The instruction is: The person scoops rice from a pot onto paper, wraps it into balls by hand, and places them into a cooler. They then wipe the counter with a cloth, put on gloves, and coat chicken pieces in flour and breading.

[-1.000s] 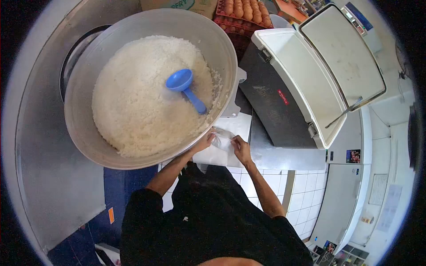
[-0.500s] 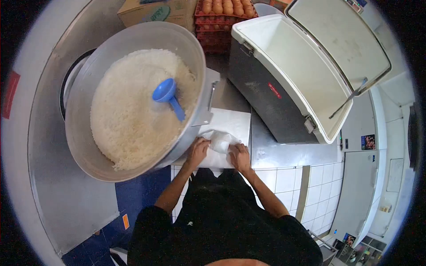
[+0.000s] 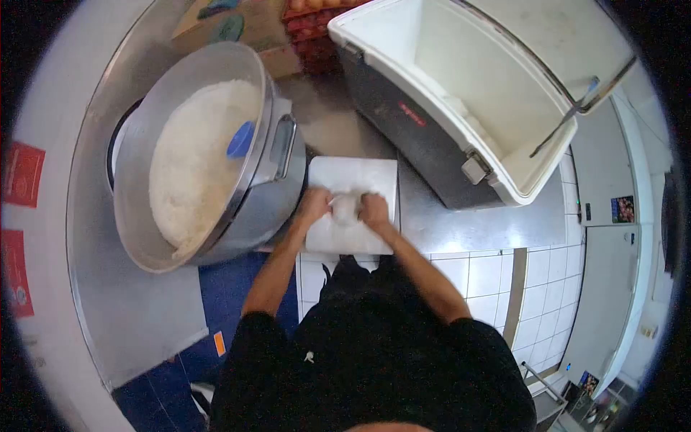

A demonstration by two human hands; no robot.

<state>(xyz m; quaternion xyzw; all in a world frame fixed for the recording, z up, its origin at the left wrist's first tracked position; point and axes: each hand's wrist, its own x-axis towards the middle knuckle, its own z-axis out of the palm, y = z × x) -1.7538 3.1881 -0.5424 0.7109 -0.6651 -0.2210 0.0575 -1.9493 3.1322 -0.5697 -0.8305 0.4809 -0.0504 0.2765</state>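
Observation:
Between my two hands lies a small, round white bundle (image 3: 346, 209), seemingly rice in thin clear plastic, on a stack of white sheets (image 3: 353, 173). My left hand (image 3: 314, 205) has its fingers closed on the bundle's left side. On the right side, my right hand (image 3: 373, 210) is closed on the wrap as well. Both hands are somewhat blurred. To the left, a big metal pot (image 3: 281, 147) holds a heap of white rice (image 3: 191, 158), with a blue scoop (image 3: 241, 140) partly hidden behind the pot's rim.
A grey cooler box (image 3: 403, 122) with a white interior stands open at the upper right, white bundles at its bottom. Stacked red egg trays (image 3: 314, 43) and a cardboard box (image 3: 252, 29) are at the back. The steel counter (image 3: 475, 227) ends in front of me.
My head view has shifted and tilted, so the cooler shows more of its inside. My hands have drawn in closer around the bundle, fingers now closed on its wrap.

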